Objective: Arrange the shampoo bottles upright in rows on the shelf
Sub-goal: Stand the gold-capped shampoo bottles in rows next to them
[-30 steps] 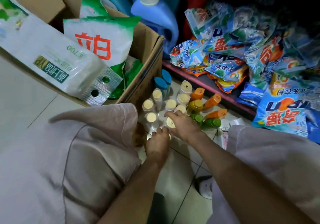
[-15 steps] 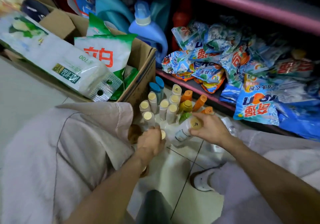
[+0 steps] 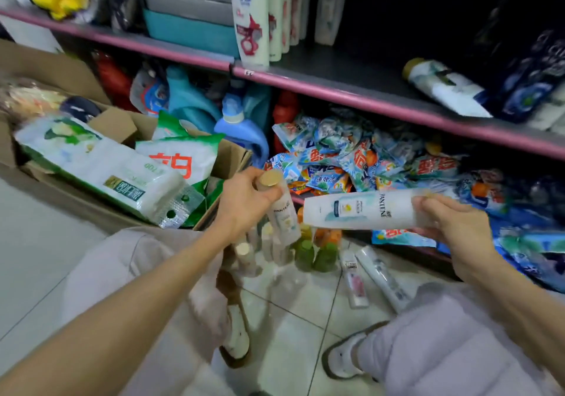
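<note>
My left hand (image 3: 244, 200) grips a small bottle (image 3: 282, 212) near its gold cap, and the bottle hangs down from my fingers. My right hand (image 3: 449, 221) holds a big bottle (image 3: 360, 209) by its cap end, and it lies sideways in the air with its bottom pointing at the small one. The two bottles are just beside each other, and I cannot tell if they touch. Under them more bottles (image 3: 305, 252) stand on the floor (image 3: 290, 310), some white, some green, some orange. Two tubes (image 3: 367, 276) lie flat on the floor near them. Up on the shelf (image 3: 351, 89) white bottles (image 3: 260, 16) stand in a row, and one bottle (image 3: 443, 86) lies on its side well apart from them. A box (image 3: 226, 157) with bags sits to my left, near the floor bottles. Bright packets (image 3: 351, 157) are piled under the shelf
</note>
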### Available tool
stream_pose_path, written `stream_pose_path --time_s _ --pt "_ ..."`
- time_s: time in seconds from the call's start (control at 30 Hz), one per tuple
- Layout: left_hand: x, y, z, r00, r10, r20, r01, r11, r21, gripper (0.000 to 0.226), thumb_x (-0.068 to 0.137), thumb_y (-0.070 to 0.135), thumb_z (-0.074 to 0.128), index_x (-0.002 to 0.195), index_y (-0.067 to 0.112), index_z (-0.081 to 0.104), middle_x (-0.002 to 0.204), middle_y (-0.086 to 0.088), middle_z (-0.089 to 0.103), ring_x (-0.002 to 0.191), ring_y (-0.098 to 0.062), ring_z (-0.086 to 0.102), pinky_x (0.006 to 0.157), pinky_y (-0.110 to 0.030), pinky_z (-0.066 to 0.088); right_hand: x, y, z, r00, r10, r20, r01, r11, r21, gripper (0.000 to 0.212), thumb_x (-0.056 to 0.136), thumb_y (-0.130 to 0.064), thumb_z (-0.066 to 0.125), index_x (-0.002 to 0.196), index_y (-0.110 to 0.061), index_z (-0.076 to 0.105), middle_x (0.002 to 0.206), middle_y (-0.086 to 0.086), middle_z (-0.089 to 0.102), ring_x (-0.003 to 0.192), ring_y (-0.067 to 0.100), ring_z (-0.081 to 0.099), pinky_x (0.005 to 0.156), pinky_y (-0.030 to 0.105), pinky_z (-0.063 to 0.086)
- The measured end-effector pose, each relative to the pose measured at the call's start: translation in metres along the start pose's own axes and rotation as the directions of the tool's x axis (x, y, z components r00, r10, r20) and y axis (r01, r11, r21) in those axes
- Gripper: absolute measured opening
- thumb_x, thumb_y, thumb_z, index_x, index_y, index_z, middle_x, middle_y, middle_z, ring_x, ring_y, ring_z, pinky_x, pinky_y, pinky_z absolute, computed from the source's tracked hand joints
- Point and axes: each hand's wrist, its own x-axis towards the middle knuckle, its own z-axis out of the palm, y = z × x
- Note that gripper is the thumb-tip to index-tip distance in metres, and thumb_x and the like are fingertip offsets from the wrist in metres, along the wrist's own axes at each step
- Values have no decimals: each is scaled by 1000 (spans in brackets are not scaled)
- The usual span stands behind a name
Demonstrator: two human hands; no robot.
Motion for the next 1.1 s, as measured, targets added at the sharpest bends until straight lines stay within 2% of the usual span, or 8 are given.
stream_pose_path --time_s 0.1,0.23,0.33,0.43,0.53,0.67,0.83,1.1 --pt "24 53 -21 989 124 -81 -128 991 -41 28 73 35 74 97 22 67 84 9 64 77 -7 58 63 -14 37 1 -38 -14 998 10 -56 4 971 240 6 83 -18 66 86 -13 68 96 9 66 78 15 66 57 20 58" --pt "50 110 -43 961 182 -209 -213 967 -141 22 74 34 75 91 22 67 78 12 63 68 -1 56 54 -2 36 12 -77 -16 994 105 -31 -76 870 488 26 85 -24 62 108 -12 64 110 8 63 96 21 63 46 13 50" --pt "70 151 -51 946 199 -256 -254 945 -205 22 75 33 74 88 17 66 79 7 64 70 -5 57 57 -9 42 23 -104 -8 986 156 -58 -85 773 629 39 83 -23 64 119 -9 61 119 13 59 98 25 67 43 12 49" --pt "85 183 -48 925 265 -272 -322 928 -189 27 76 32 74 94 14 65 83 5 63 75 -10 57 53 -8 39 33 -120 5 968 175 -179 -24 778 628 29 79 -24 71 101 -9 59 115 14 64 87 26 71 48 15 53" --pt "100 204 -35 914 328 -238 -369 917 -154 30 77 33 74 98 14 63 90 5 63 75 -6 56 53 -9 35 45 -123 18 938 231 -258 -10 764 645 42 76 -24 76 106 -4 55 112 15 66 83 28 72 52 21 58" --pt "121 224 -10 905 369 -212 -392 916 -80 30 80 35 71 97 14 57 93 2 60 79 -10 55 55 -15 38 60 -123 29 963 204 -177 -51 780 624 44 79 -23 75 112 -2 54 113 14 64 83 28 71 55 25 59" --pt "142 253 27 889 423 -176 -426 905 22 36 83 34 68 104 8 58 105 -8 63 97 -25 60 84 -43 50 75 -123 30 974 227 -26 -170 794 584 49 83 -20 72 124 -3 52 118 16 62 88 29 70 65 26 57" --pt "171 275 65 923 381 -54 -368 915 167 37 89 35 61 113 9 56 111 -11 62 101 -28 60 80 -37 50 96 -124 32 973 230 5 -193 806 560 53 82 -26 73 127 -7 53 128 11 58 82 25 71 50 20 57"
